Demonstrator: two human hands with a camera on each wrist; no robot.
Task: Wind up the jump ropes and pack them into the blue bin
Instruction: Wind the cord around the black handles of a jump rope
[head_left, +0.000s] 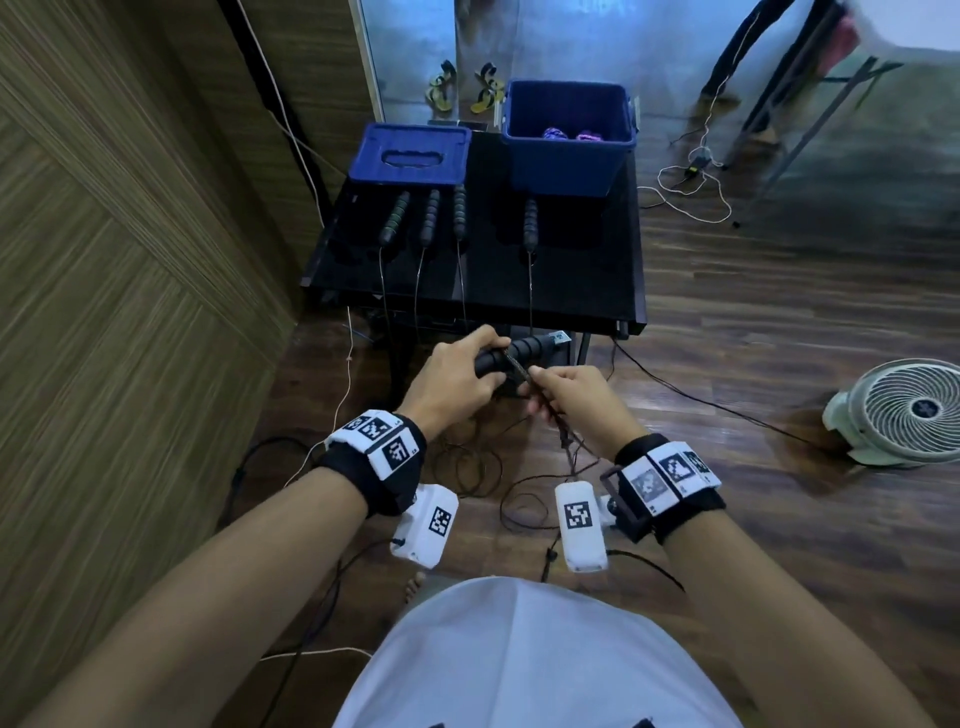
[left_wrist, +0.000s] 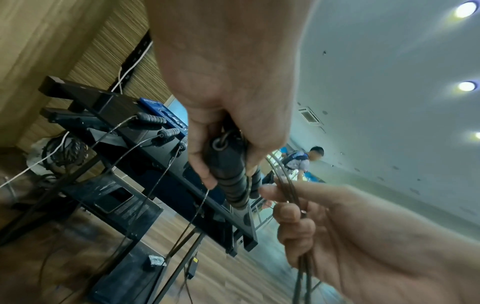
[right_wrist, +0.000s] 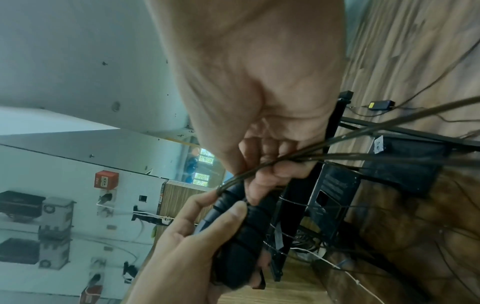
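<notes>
The right hand (head_left: 574, 397) pinches a gathered bunch of thin cord strands (right_wrist: 337, 144) between thumb and fingers (left_wrist: 288, 214), right against the ribbed black handles (head_left: 519, 353) that the left hand (head_left: 457, 376) grips — its fingers and thumb (right_wrist: 228, 218) curled round them. The handles lie roughly level in front of the body, just short of the near edge of the black table (head_left: 571, 291).

The likeliest trouble, as I judge it: the cord is thin and springy, so if the pinch loosens the wound turns could slide along the ribs and spring apart. The loose tail runs down into a tangle of other cords on the floor (head_left: 779, 332), where it could snag. Four more handles (head_left: 431, 218) rest on the table with their cords hanging over its near edge just beyond the hands; a wide winding sweep could catch one and pull it off.

Both forearms reach forward and slightly inward, wrists near each other, left knuckles up, right hand angled toward the left. The blue bin (head_left: 566, 161) stands at the table's far right, some coloured rope already inside — its lid (head_left: 410, 156) lies beside it
</notes>
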